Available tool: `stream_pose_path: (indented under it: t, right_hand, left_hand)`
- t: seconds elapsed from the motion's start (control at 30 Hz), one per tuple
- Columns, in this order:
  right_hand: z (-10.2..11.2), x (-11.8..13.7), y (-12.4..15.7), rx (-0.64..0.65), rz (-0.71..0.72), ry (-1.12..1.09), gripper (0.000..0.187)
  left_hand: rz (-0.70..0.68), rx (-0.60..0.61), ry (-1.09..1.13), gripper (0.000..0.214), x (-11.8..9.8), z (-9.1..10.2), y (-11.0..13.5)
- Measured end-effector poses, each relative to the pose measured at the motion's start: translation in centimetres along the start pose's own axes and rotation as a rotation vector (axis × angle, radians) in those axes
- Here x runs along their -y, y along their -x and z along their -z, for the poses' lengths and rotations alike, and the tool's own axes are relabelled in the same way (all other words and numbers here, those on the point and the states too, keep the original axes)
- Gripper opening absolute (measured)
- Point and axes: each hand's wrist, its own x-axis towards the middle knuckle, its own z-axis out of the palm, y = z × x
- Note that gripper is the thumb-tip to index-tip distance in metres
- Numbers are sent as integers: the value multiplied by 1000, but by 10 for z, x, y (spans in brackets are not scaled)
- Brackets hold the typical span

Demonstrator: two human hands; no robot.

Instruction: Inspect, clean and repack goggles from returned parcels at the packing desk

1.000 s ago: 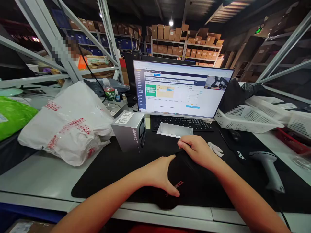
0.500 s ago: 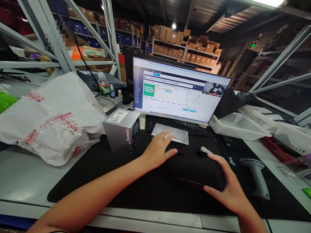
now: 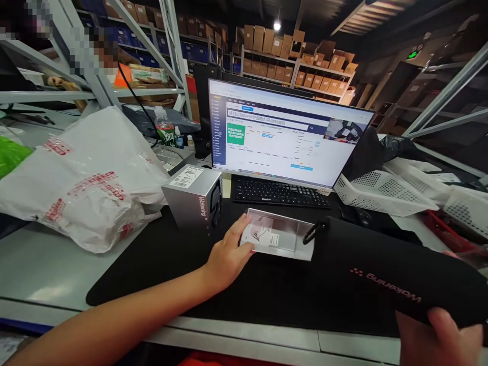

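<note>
Left hand (image 3: 227,252) pinches the left edge of the silver tray (image 3: 282,235), which has been drawn back from the keyboard (image 3: 280,193) toward the fingers. Right hand (image 3: 438,335), partly cut off by the frame, appears clamped on the black pouch (image 3: 381,274). The pouch is now lifted off the black mat (image 3: 171,274), beyond the tray's far edge from the left fingers. Each hand now holds one item.

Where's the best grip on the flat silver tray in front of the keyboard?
Probably its left short rim, pinched from the near-left. The silver tray lies flat and shallow on the black mat, the keyboard sits close behind it, the black pouch crowds its right end, and the left hand touches that left rim.
</note>
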Motion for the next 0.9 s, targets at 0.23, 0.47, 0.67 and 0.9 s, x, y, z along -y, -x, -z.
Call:
stream_pose_path:
  t: [0.23, 0.47, 0.67, 0.9]
  right_hand:
    - [-23, -30, -11, 179, -161, 102, 75]
    - [-79, -9, -12, 206, 34, 516, 70]
    - [-99, -23, -4, 424, 414, 909, 56]
    - [-96, -34, -33, 1049, 282, 748, 62]
  left_hand:
    - [208, 68, 189, 8, -40, 25, 14]
    - [258, 57, 309, 10, -38, 23, 35]
    - [350, 39, 323, 6, -26, 14, 34]
    - [386, -6, 202, 33, -12, 8, 28]
